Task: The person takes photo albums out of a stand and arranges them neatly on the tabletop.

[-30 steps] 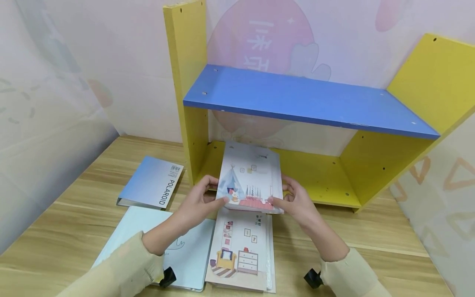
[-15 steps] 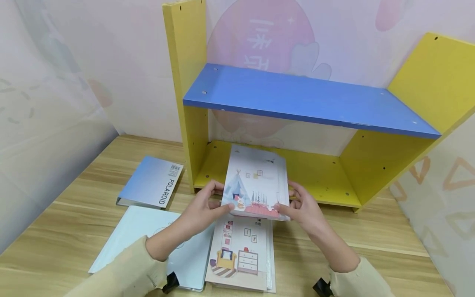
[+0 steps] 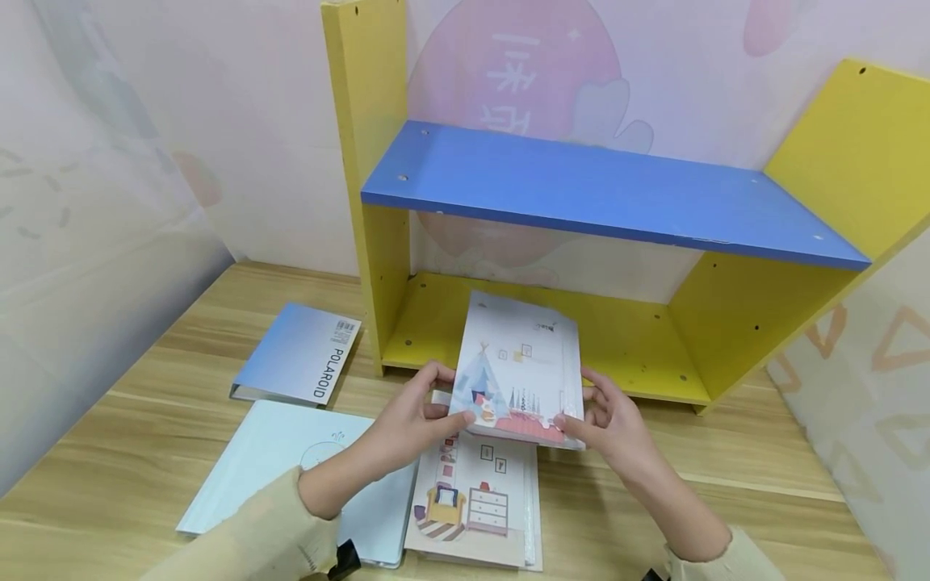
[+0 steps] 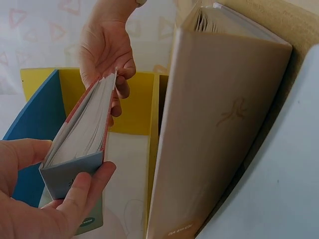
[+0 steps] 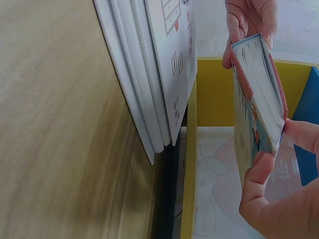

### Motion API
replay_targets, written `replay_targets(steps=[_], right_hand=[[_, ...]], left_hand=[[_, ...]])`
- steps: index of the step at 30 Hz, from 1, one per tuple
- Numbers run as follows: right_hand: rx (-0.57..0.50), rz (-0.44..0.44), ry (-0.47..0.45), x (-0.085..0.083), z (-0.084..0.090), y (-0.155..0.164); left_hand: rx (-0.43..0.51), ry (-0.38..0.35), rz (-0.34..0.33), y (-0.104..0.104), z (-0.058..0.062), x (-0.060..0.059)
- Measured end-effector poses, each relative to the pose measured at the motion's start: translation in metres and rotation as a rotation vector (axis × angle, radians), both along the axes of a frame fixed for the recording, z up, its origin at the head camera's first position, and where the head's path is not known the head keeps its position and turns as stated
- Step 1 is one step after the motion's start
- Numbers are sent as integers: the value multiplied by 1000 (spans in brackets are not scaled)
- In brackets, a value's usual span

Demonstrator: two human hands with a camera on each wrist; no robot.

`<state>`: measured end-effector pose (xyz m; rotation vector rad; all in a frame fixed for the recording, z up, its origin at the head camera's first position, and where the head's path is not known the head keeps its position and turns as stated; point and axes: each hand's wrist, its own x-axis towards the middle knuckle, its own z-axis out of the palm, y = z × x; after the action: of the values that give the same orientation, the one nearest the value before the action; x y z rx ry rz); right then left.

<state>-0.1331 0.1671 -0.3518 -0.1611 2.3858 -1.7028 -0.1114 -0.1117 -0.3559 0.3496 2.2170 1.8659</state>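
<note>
Both hands hold a white photo album [image 3: 519, 363] with a blue tent drawn on its cover. My left hand [image 3: 414, 420] pinches its near left corner, thumb on top and fingers beneath. At the near right corner my right hand [image 3: 617, 424] grips it the same way. In the left wrist view the album's page edges [image 4: 87, 124] show between its covers. Below it on the table lies another white album [image 3: 472, 508] with an armchair and drawers drawn on it; the held album hides its far end.
A light blue album [image 3: 291, 452] lies under my left forearm. Behind it is a small blue-and-white POLAROID album [image 3: 298, 351]. A yellow shelf unit [image 3: 385, 290] with a blue middle board [image 3: 603, 190] stands at the back of the wooden table [image 3: 726, 476].
Both hands have moved the held album to the right and a little towards me. More of the shelf's yellow bottom board shows on the left.
</note>
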Motion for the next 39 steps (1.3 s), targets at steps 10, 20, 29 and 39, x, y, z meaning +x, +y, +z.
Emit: replay_targets(steps=[10,20,29,39], right_hand=[[0,-20,11,9,-2,13],[-15,-12,27,16,-5,21],[3,-9,50,21,-10,30],[50,-1,83,29,-12,45]], left_hand=[[-7,-20,-34,10,-2,3],[10,-28,-40,20,-7,6],[15,-30,-54,24,-8,8],[-4,-27,-79,32,-8,11]])
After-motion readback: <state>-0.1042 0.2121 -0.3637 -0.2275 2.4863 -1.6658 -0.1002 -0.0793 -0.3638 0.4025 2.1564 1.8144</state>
